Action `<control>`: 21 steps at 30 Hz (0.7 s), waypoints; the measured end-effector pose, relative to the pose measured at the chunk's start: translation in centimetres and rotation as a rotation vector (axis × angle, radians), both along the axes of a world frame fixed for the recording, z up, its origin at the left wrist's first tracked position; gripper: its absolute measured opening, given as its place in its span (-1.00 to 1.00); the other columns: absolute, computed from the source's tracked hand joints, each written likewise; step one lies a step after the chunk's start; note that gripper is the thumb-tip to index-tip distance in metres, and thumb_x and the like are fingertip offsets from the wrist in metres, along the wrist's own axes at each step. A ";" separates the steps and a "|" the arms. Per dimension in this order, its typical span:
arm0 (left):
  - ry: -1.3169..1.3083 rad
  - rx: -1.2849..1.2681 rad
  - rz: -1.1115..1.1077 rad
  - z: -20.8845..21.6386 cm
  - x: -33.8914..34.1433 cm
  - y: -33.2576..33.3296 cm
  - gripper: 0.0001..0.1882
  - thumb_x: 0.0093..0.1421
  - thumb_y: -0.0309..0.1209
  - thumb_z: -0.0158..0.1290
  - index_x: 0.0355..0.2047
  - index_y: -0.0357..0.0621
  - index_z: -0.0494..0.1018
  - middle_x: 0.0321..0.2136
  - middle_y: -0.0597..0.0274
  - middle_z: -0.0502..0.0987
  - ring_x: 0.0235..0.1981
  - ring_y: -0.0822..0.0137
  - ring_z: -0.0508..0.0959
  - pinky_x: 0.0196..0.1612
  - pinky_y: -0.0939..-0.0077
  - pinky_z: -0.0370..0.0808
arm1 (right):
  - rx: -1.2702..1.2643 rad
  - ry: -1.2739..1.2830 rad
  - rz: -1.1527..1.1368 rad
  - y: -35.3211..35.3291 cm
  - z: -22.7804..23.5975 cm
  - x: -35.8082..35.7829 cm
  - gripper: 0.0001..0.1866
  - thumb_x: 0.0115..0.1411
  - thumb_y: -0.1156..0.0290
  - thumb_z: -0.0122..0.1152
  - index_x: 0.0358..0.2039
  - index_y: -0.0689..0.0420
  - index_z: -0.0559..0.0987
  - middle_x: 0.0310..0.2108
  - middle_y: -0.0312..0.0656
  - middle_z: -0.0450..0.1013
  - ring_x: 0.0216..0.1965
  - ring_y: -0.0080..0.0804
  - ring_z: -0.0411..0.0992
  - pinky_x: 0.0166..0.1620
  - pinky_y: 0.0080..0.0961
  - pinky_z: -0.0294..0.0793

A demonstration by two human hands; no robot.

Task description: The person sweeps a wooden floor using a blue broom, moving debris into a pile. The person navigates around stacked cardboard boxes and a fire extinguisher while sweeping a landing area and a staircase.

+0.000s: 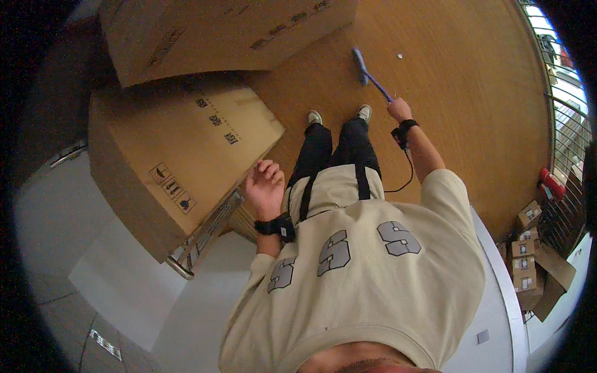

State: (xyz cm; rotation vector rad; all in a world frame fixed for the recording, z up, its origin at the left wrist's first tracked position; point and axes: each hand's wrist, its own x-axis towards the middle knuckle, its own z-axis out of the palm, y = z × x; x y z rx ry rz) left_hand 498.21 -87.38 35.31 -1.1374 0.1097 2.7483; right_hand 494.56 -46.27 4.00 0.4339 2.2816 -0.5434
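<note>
The right hand (399,110) grasps a purple broom (367,73) on the wooden floor (472,93); the left hand (265,186), loosely curled, holds nothing beside a large cardboard box (180,155).

large cardboard boxes (180,143): 2 | broom (367,71): 1 | small boxes (525,248): about 4 | shoes (315,117): 2 | wrist straps (277,227): 2

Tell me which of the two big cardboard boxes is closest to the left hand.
The lower big cardboard box, whose side bears handling symbols: the left hand is at its corner edge. The other big box lies farther away, at the top of the view.
</note>
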 end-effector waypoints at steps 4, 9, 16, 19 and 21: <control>0.007 0.031 0.010 -0.3 -1.9 -3.8 -0.84 0.19 -0.35 -0.11 -0.30 -0.15 0.34 -0.50 0.33 0.30 -0.52 0.43 0.23 -0.49 0.55 0.18 | -0.102 0.034 -0.050 -7.5 -1.4 0.9 -0.62 0.13 0.19 0.06 -0.48 0.32 0.58 -0.41 0.18 0.48 -0.30 0.08 0.48 -0.25 -0.14 0.48; 0.062 0.072 0.015 0.3 -3.5 -8.5 -0.85 0.20 -0.35 -0.11 -0.30 -0.15 0.35 -0.50 0.33 0.31 -0.53 0.44 0.25 -0.49 0.55 0.18 | -0.228 0.050 0.212 -17.9 -5.6 0.2 -0.71 0.10 0.29 0.09 -0.44 0.29 0.59 -0.41 0.12 0.50 -0.32 0.06 0.48 -0.30 -0.14 0.46; 0.118 0.088 0.130 0.0 -4.0 -13.6 -0.84 0.19 -0.37 -0.10 -0.30 -0.18 0.37 -0.49 0.33 0.32 -0.53 0.44 0.26 -0.49 0.53 0.20 | -0.227 0.022 0.393 -30.1 -9.8 -3.4 -0.74 0.06 0.30 0.09 -0.48 0.22 0.62 -0.42 0.11 0.51 -0.33 0.03 0.50 -0.31 -0.17 0.48; 0.167 0.125 0.201 0.3 -4.9 -14.4 -0.84 0.19 -0.37 -0.09 -0.28 -0.17 0.36 -0.47 0.33 0.34 -0.53 0.43 0.26 -0.49 0.53 0.20 | -0.218 -0.009 0.346 -32.5 -8.0 -5.9 -0.72 0.04 0.26 0.10 -0.49 0.22 0.63 -0.41 0.12 0.51 -0.32 0.03 0.50 -0.30 -0.17 0.48; 0.204 0.147 0.240 0.8 -5.9 -14.3 -0.84 0.20 -0.37 -0.10 -0.26 -0.17 0.35 -0.46 0.33 0.35 -0.53 0.44 0.26 -0.48 0.53 0.20 | -0.209 0.015 0.394 -32.9 -6.3 -8.1 -0.69 0.04 0.22 0.11 -0.48 0.23 0.63 -0.39 0.15 0.50 -0.29 0.04 0.50 -0.28 -0.16 0.48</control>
